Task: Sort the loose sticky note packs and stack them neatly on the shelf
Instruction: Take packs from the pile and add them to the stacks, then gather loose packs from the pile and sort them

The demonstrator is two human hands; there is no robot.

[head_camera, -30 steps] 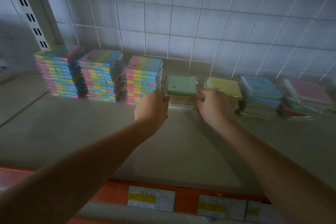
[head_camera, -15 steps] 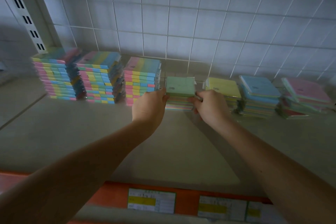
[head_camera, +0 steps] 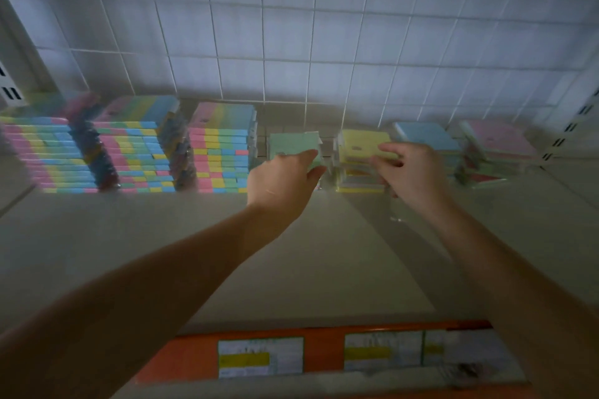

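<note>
Along the back of the shelf (head_camera: pixel 324 253) stand four low stacks of sticky note packs. They are topped green (head_camera: pixel 293 143), yellow (head_camera: pixel 361 142), blue (head_camera: pixel 428 139) and pink (head_camera: pixel 500 142). My left hand (head_camera: pixel 282 180) rests against the front of the green stack, thumb at its right corner, and hides its lower packs. My right hand (head_camera: pixel 411 172) is at the right front of the yellow stack, with fingers curled over the top pack. The pink stack looks uneven, with tilted packs.
Three tall stacks of multicolour striped packs (head_camera: pixel 223 147) fill the shelf's left part. A white wire grid (head_camera: pixel 291 58) backs the shelf. An orange front rail with price labels (head_camera: pixel 259 356) runs below. A slotted upright (head_camera: pixel 564 136) stands at the right.
My right hand left the green stack's right side and moved right onto the yellow stack. My left hand stays at the green stack. The camera has come closer.
</note>
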